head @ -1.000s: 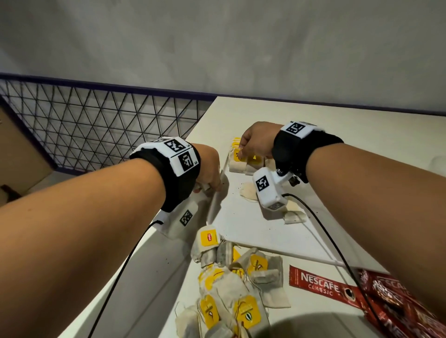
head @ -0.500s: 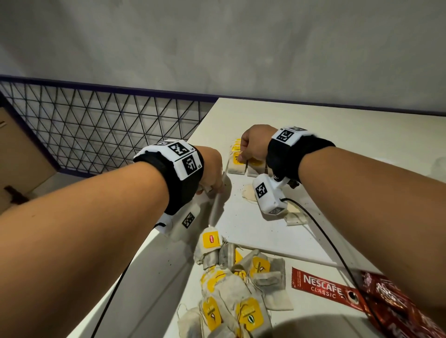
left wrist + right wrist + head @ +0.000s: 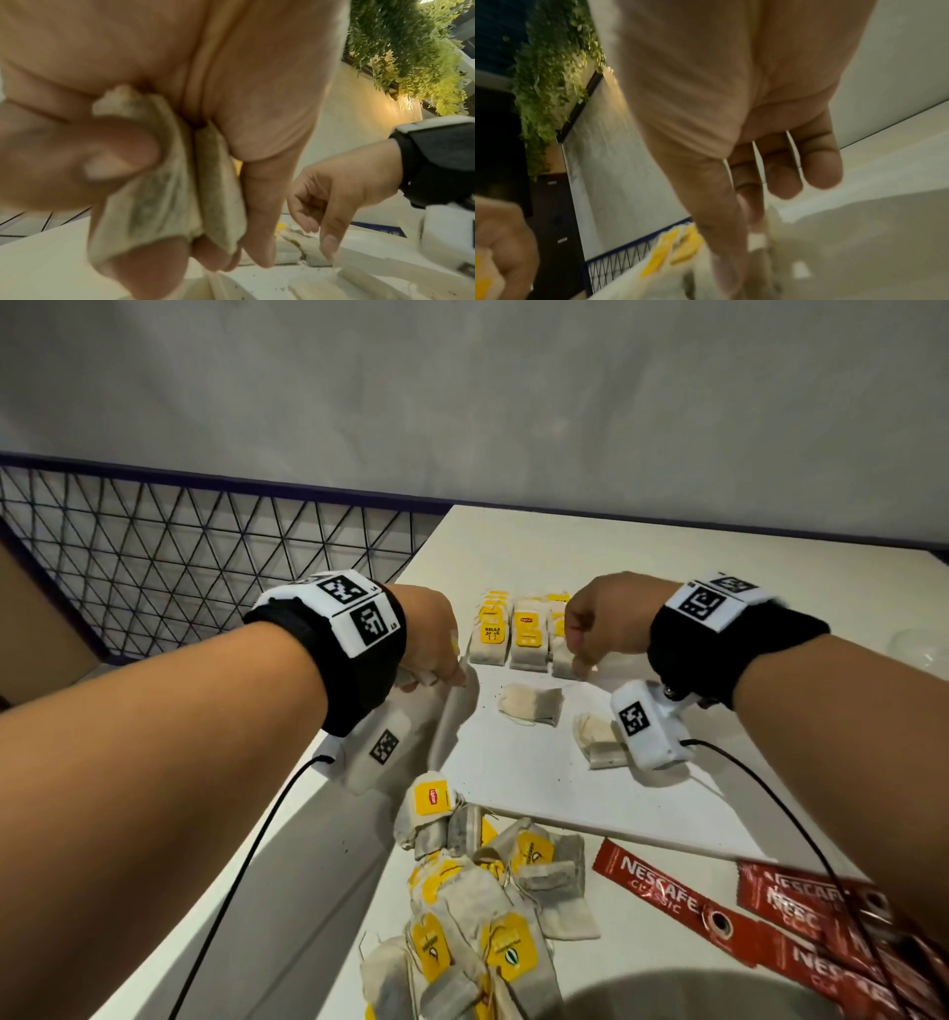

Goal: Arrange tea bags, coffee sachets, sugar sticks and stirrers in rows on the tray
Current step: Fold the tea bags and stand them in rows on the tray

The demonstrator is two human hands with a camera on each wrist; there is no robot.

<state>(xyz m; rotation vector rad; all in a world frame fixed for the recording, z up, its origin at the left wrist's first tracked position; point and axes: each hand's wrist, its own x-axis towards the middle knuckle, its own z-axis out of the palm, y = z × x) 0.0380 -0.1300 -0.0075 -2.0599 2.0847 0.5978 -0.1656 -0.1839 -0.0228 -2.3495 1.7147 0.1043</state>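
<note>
Fingers of the left hand [image 3: 159, 142] curl tight around folded beige paper tea bags [image 3: 164, 194] above the left edge of the flat white tray [image 3: 534, 762]. Well apart from it, the right hand [image 3: 606, 618] pinches the rightmost yellow-tagged bag in the far row [image 3: 524, 634]. Loose tea bags [image 3: 477, 906] and red Nescafe coffee sachets [image 3: 683, 906] lie heaped on the white table [image 3: 667, 546].
</note>
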